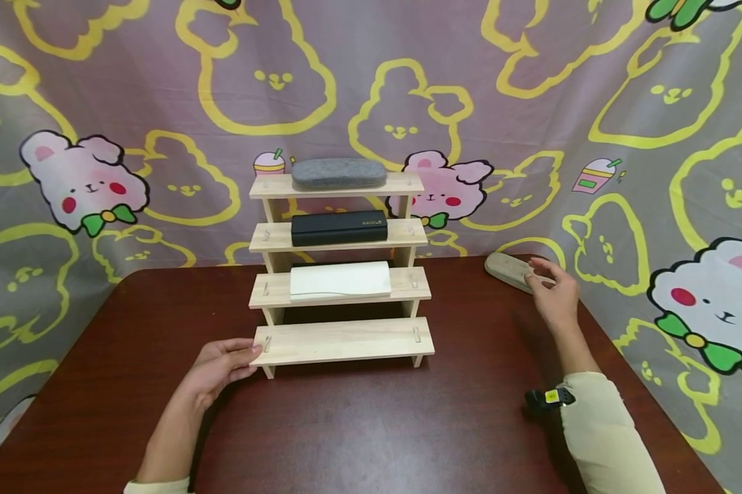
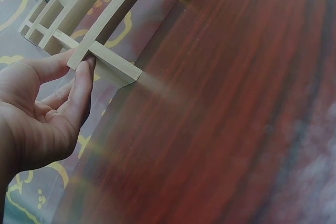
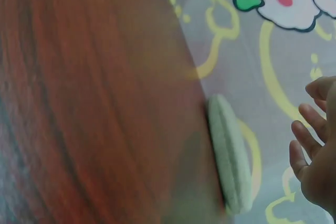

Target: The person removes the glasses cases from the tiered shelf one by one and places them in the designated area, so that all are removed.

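Observation:
A four-step wooden display rack stands on the table. Thumb and fingers of my left hand pinch the left end of its lowest board, which the left wrist view shows close up on the rack. At the far right of the table lies a beige glasses case, seen lengthwise as a pale case in the right wrist view. My right hand hovers by that case with fingers loosely bent and spread; the right wrist view shows a gap between the hand and the case.
Upper steps carry a grey felt glasses case, a black case and a white case. Patterned cloth hangs behind and beside the dark red-brown table. A black band with a yellow tag is on my right wrist.

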Motion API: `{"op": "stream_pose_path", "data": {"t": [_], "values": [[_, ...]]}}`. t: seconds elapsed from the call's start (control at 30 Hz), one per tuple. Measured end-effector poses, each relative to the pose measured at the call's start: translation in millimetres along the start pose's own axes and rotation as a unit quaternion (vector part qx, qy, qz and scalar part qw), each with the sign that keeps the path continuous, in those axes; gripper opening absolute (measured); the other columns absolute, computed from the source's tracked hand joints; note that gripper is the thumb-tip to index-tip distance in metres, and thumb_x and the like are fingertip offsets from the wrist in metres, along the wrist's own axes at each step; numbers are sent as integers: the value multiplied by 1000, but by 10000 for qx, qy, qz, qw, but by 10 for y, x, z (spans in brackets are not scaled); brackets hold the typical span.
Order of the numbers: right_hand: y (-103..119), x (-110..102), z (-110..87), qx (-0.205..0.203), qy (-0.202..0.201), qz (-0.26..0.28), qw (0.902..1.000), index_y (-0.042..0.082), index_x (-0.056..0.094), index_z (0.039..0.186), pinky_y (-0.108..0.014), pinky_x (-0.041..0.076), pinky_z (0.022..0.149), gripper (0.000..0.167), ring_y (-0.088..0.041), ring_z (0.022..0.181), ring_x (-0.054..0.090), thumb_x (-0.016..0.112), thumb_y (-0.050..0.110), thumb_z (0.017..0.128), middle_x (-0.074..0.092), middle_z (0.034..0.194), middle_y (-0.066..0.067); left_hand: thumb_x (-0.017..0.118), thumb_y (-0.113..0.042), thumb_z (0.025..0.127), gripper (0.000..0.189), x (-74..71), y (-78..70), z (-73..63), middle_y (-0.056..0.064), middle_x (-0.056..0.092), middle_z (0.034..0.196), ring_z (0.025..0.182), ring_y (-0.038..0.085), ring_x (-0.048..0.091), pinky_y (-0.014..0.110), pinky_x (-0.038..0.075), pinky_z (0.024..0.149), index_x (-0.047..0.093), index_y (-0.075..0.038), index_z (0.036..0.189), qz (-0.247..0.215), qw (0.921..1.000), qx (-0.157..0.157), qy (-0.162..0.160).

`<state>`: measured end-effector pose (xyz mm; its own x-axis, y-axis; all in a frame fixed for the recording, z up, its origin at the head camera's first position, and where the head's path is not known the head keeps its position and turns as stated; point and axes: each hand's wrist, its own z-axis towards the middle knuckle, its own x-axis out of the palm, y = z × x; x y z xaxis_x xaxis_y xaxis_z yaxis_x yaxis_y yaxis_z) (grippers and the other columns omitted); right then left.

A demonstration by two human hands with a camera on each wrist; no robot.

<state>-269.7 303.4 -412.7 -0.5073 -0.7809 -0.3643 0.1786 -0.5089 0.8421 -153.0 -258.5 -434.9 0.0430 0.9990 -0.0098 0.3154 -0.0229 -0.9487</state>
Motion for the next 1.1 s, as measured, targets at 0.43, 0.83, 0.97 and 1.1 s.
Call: {"op": "stream_pose_path", "data": {"t": [0.43,0.83,0.97,1.1], "values": [[374,68,-47,-360,745,416,9957,-7,66,126,0,48,81,33,14,91,60,65,1,93,63,96,31,65,-7,97,34,4,-17,-27,-7,68,86,75,1,67,16,62,71,59,11,125,26,10000,35,-55],[648,43,-138,-994,1332,517,9847,-6,66,124,-1,49,81,31,15,93,61,67,7,96,65,99,32,65,-7,98,33,9,-24,-22,-7,68,86,75,1,67,15,62,71,59,11,125,20,10000,18,-10],[749,49,-181,-1126,1571,585,9794,-7,66,122,-2,51,82,31,14,93,62,69,7,95,66,99,30,65,-7,98,36,11,-23,-22,-7,67,86,75,1,66,15,61,70,57,12,127,66,10000,-7,-40],[829,59,-212,-1167,1932,584,9725,-7,65,123,-3,52,83,32,12,94,62,68,9,96,66,99,30,65,-8,98,37,11,-16,-17,-7,67,86,75,1,66,15,61,70,56,12,127,67,10000,-15,-55]]}}
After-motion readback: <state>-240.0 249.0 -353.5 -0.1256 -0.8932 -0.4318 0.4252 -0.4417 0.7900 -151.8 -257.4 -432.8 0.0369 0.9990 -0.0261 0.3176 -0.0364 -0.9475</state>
